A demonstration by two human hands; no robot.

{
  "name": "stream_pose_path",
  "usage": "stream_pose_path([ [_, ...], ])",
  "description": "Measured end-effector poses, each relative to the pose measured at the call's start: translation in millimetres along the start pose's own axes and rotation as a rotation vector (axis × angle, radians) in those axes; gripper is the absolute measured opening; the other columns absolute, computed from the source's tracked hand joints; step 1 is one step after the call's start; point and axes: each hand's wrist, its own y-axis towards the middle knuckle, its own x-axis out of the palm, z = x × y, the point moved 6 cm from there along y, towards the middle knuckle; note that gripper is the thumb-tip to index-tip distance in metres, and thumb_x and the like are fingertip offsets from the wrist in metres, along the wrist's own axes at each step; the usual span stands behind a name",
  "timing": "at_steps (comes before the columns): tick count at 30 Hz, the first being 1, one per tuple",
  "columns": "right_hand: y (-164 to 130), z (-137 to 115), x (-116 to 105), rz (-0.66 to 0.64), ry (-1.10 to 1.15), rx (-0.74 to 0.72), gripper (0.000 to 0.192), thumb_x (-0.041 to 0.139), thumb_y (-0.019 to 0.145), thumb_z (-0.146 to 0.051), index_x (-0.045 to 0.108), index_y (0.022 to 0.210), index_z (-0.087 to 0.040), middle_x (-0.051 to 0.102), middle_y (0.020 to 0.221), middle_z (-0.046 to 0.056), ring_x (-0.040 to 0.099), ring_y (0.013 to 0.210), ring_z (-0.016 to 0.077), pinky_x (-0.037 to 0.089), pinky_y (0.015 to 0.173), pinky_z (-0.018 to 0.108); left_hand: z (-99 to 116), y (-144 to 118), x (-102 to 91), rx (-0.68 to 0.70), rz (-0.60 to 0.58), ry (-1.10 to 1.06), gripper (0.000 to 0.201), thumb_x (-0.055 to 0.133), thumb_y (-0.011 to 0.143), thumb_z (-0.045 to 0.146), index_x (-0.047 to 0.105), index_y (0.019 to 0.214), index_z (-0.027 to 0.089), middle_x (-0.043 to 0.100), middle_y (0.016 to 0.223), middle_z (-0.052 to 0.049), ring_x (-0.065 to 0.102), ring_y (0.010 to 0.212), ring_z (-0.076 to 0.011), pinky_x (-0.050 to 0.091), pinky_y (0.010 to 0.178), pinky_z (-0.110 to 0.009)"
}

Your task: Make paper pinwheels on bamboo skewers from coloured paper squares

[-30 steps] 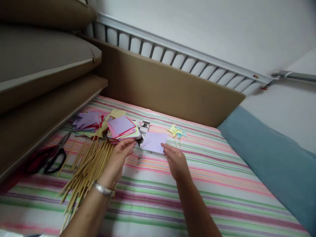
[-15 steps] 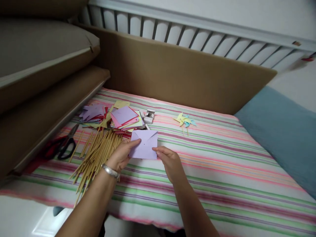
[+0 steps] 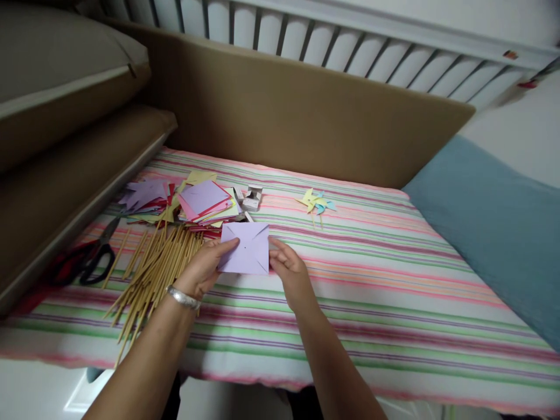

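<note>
A square of purple paper [image 3: 245, 261] with slits running in from its corners and a small dark dot at its centre is held up over the striped cloth. My left hand [image 3: 209, 261] grips its left side, thumb on top and the other fingers underneath. At the right edge of the square, the curled fingers of my right hand [image 3: 289, 269] hold it lightly; part of their tips is hidden. Just behind the paper lies a stack of coloured paper squares [image 3: 203, 198]. Many thin wooden sticks [image 3: 153, 274] lie in a heap left of my left hand.
Black-handled scissors [image 3: 94, 259] lie at the left by cut paper pieces [image 3: 146, 195]. A small open box [image 3: 252, 198] stands behind the stack. Finished paper pinwheels [image 3: 317, 201] on sticks rest farther right. A brown board [image 3: 297, 111] and brown-edged cushions [image 3: 83, 140] bound the cloth [image 3: 394, 303].
The view has shifted, so everything sits a little further left and higher. My right hand's fingers have slid up along the paper's right edge; my left hand keeps its hold.
</note>
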Motion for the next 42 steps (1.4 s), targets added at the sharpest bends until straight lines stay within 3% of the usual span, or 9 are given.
stream_pose_path([
  [3,-3,4,-3,0.127,0.097,0.080,0.037,0.064,0.072,-0.036,0.060,0.106,-0.024,0.067,0.084,0.002,0.062,0.075,0.0169,0.051,0.067,0.031,-1,1,-0.6,0.029,0.011,0.011,0.022,0.073,0.064,0.024,0.070,0.081,0.011,0.072,0.072,-0.009,0.065,0.061,-0.0181,0.050,0.060,-0.028],
  [7,-3,13,6,0.124,0.033,0.122,0.021,0.070,0.065,-0.035,0.064,0.076,-0.019,0.065,0.077,0.001,0.058,0.070,0.0142,0.049,0.063,0.027,-1,2,2.1,0.077,-0.007,0.010,0.023,0.074,0.063,0.027,0.070,0.079,0.011,0.071,0.072,-0.007,0.062,0.062,-0.0150,0.048,0.062,-0.025],
  [12,2,-3,-18,0.315,-0.180,-0.063,0.016,0.064,0.072,-0.035,0.061,0.072,-0.019,0.062,0.066,-0.002,0.055,0.063,0.0135,0.047,0.063,0.028,6,-2,0.9,0.224,0.081,0.014,0.030,0.075,0.061,0.027,0.068,0.088,0.015,0.068,0.084,-0.006,0.061,0.072,-0.0137,0.046,0.069,-0.027],
  [16,-7,-36,-27,0.469,-0.667,-0.334,0.011,0.058,0.079,-0.031,0.061,0.076,-0.021,0.062,0.072,0.001,0.056,0.069,0.0159,0.045,0.068,0.029,12,-17,4.1,0.416,0.213,0.026,0.031,0.072,0.066,0.032,0.066,0.092,0.017,0.066,0.098,-0.008,0.059,0.091,-0.0176,0.043,0.081,-0.030],
  [22,-25,-36,23,0.240,-1.051,-0.675,0.013,0.050,0.084,-0.017,0.062,0.084,-0.021,0.064,0.081,0.005,0.057,0.080,0.0182,0.043,0.074,0.032,-10,-26,41.0,0.161,-0.083,-0.222,0.025,0.071,0.068,0.031,0.066,0.088,0.016,0.068,0.089,-0.006,0.062,0.082,-0.0164,0.046,0.076,-0.029],
  [27,-32,-24,46,0.092,-1.114,-0.787,0.013,0.054,0.081,-0.013,0.064,0.085,-0.020,0.064,0.081,0.005,0.054,0.080,0.0196,0.040,0.075,0.036,-16,-13,24.3,0.069,0.064,-0.387,0.010,0.064,0.070,0.011,0.065,0.080,0.011,0.069,0.075,-0.004,0.062,0.067,-0.0136,0.048,0.059,-0.024],
  [30,-31,-22,48,0.038,-1.100,-0.794,0.016,0.053,0.083,-0.013,0.065,0.090,-0.021,0.063,0.083,0.005,0.053,0.081,0.0196,0.040,0.076,0.037,-19,-5,10.4,0.040,0.162,-0.416,0.012,0.059,0.072,0.006,0.064,0.082,0.010,0.069,0.074,-0.005,0.062,0.062,-0.0140,0.048,0.053,-0.024],
  [35,-26,-18,48,-0.034,-1.000,-0.721,0.019,0.050,0.085,-0.015,0.065,0.095,-0.020,0.063,0.088,0.006,0.054,0.084,0.0194,0.042,0.077,0.036,-19,-1,3.8,0.056,0.164,-0.407,0.016,0.061,0.070,0.006,0.064,0.085,0.010,0.070,0.079,-0.006,0.063,0.064,-0.0153,0.049,0.051,-0.024],
  [42,-12,-12,32,0.064,-0.652,-0.371,0.006,0.061,0.077,-0.021,0.064,0.072,-0.020,0.063,0.071,0.000,0.057,0.069,0.0145,0.045,0.066,0.027,-19,-4,6.4,0.129,0.128,-0.290,0.018,0.072,0.061,0.011,0.065,0.078,0.013,0.068,0.069,-0.002,0.060,0.056,-0.0128,0.048,0.045,-0.021],
])
